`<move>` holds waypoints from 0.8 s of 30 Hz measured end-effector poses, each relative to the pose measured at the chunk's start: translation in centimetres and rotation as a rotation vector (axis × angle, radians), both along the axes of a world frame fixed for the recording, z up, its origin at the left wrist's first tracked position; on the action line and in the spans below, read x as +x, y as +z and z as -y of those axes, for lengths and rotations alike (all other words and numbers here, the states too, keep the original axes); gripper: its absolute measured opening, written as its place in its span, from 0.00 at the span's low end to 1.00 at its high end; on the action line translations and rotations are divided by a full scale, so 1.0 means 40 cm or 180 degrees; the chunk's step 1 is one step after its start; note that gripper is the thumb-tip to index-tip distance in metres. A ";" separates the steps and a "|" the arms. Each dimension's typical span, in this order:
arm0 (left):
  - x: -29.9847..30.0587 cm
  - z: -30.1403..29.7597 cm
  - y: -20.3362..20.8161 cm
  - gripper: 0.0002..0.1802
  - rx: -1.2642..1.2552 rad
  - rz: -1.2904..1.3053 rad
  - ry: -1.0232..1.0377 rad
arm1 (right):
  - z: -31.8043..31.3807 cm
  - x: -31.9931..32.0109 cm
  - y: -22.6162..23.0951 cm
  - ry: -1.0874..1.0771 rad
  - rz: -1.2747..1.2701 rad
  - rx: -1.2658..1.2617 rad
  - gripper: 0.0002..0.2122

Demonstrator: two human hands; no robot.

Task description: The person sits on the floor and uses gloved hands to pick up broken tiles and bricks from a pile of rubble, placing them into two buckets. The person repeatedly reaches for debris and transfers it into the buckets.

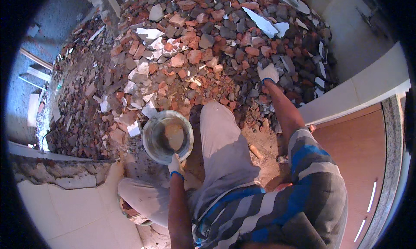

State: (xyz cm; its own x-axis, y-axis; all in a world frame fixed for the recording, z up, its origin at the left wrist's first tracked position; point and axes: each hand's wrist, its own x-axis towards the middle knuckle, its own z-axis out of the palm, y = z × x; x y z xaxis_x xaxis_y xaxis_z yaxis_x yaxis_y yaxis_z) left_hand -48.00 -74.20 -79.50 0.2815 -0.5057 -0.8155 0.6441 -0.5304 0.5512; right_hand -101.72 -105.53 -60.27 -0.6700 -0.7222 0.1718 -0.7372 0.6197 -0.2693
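My left hand [175,165], in a white glove, grips the near rim of a round metal pan [151,140] that sits on the ground in front of my knee. A brick-coloured lump lies inside the pan. My right hand [268,73], also gloved, reaches out onto a big pile of broken red bricks, grey stones and white tile shards [208,45]. It rests on the rubble with fingers curled over a pale piece; whether it grips that piece is not clear.
The rubble heap spreads across the floor ahead and to the left. A broken low wall edge with white tiles [65,197] lies at lower left. A white ledge [368,84] and a brown door panel [359,162] stand on the right.
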 end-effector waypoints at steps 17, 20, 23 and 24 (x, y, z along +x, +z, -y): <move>-0.065 -0.010 0.151 0.44 -0.0361 0.0421 0.0459 | -0.064 0.033 0.009 0.0405 -0.0264 0.0096 0.31; -0.081 -0.010 0.112 0.43 -0.0547 0.0621 0.0795 | -0.070 0.043 0.014 0.0376 0.0234 -0.0082 0.32; -0.084 -0.002 0.104 0.52 -0.0159 0.1304 0.0390 | -0.052 0.046 0.019 0.0864 0.1424 -0.0386 0.31; -0.085 -0.005 0.108 0.52 -0.0232 0.1428 0.0408 | -0.051 0.054 0.019 0.1019 0.1921 -0.0377 0.31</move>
